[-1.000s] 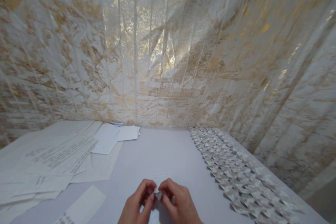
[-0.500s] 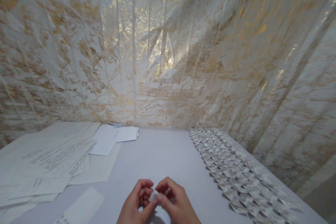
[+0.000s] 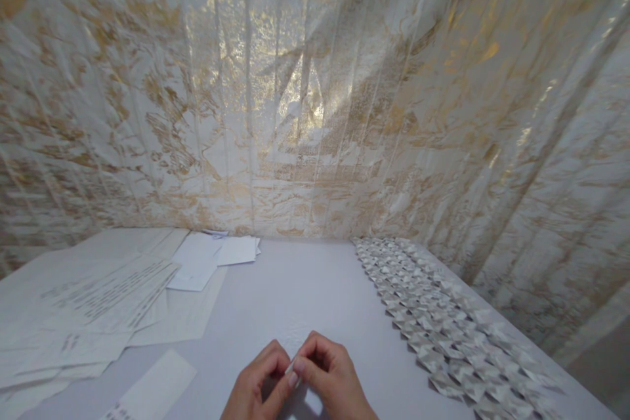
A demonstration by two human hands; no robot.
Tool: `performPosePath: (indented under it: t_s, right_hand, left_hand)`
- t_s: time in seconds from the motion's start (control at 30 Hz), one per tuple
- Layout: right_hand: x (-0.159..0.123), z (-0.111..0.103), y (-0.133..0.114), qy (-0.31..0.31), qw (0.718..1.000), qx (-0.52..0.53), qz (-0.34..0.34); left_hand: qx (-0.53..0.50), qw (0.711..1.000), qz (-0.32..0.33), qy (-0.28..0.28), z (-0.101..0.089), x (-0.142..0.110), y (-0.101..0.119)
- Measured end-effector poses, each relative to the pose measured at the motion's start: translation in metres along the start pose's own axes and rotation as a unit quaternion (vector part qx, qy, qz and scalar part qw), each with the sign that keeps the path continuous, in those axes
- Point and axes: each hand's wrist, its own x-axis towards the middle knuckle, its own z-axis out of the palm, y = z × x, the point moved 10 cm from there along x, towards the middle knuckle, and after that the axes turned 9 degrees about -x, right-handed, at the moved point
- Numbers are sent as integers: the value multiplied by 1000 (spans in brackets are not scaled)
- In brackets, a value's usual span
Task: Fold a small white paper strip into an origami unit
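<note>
A small folded piece of white paper (image 3: 290, 368) is pinched between my two hands, low in the middle of the view. My left hand (image 3: 258, 382) grips it from the left with thumb and curled fingers. From the right, my right hand (image 3: 329, 371) presses it with thumb and forefinger, so the two hands almost touch. Most of the folded paper is hidden by the fingertips. Left of my hands a loose paper strip (image 3: 156, 386) with some print lies flat on the white tabletop (image 3: 295, 289).
Printed sheets (image 3: 113, 292) overlap on the left side, with blank white paper pieces (image 3: 195, 266) on their far corner. Rows of small folded paper units (image 3: 443, 321) run along the right edge. A white and gold curtain (image 3: 305, 111) hangs behind the table.
My fingers have closed in more tightly round the folded paper, and less of it shows. The left fingers have curled over and shifted slightly. Other papers lie as before.
</note>
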Motion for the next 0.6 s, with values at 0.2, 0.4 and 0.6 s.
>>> performPosePath:
  t_s: [0.2, 0.4, 0.6]
  right_hand:
    - [1, 2, -1, -3, 1000, 14, 17]
    - [3, -4, 3, 6, 998, 51, 22]
    - [1, -5, -10, -10, 1000, 6, -23]
  left_hand:
    - [13, 1000, -16, 16, -4, 1, -4]
    - [-39, 999, 8, 17, -4, 0, -1]
    - [-30, 998, -16, 60, -16, 3, -1]
